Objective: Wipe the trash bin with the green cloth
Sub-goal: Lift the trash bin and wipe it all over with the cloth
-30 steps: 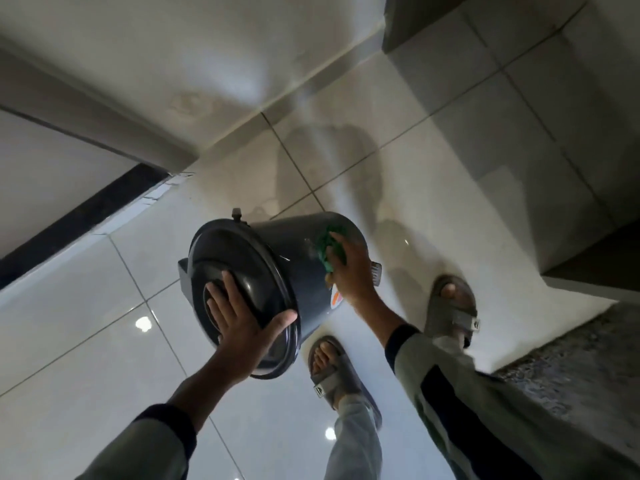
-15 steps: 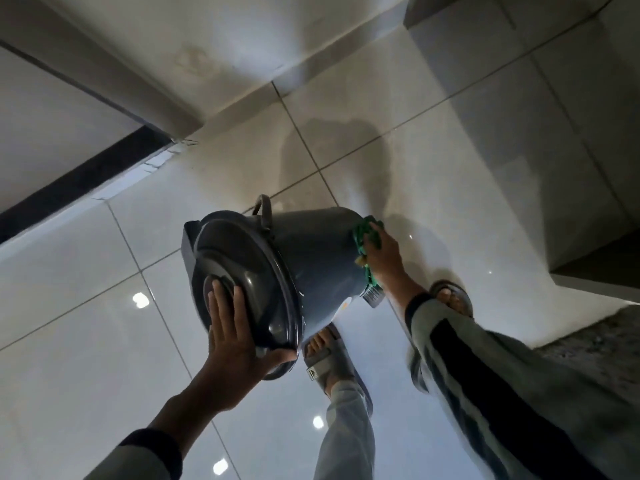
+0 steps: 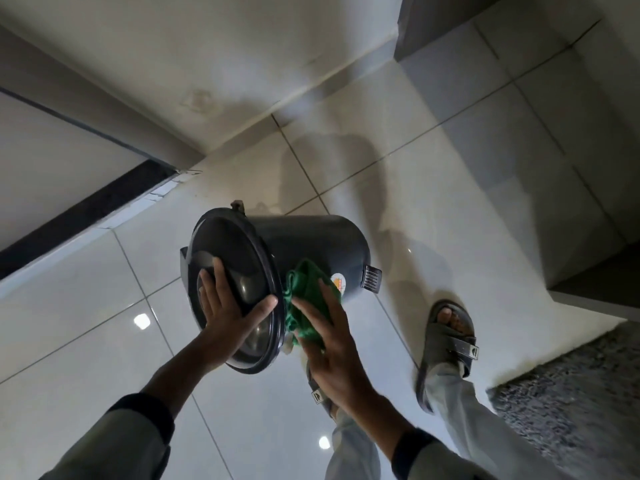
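A dark grey trash bin (image 3: 311,247) is held off the floor, tipped on its side with its lid (image 3: 235,271) facing me and its foot pedal (image 3: 372,278) pointing right. My left hand (image 3: 228,310) lies flat on the lid with fingers spread, thumb at the lid's rim. My right hand (image 3: 329,344) presses a green cloth (image 3: 306,292) against the bin's side wall just behind the lid rim, beside a round sticker (image 3: 339,283).
Glossy white floor tiles (image 3: 86,341) lie below. My feet in grey sandals (image 3: 450,327) stand under and to the right of the bin. A dark speckled mat (image 3: 581,403) is at the lower right, and a wall with a dark strip (image 3: 86,209) runs along the left.
My right hand with the cloth has slid from the bin's far base end back along its side to just behind the lid. The bin has turned a little; my left hand stays on the lid.
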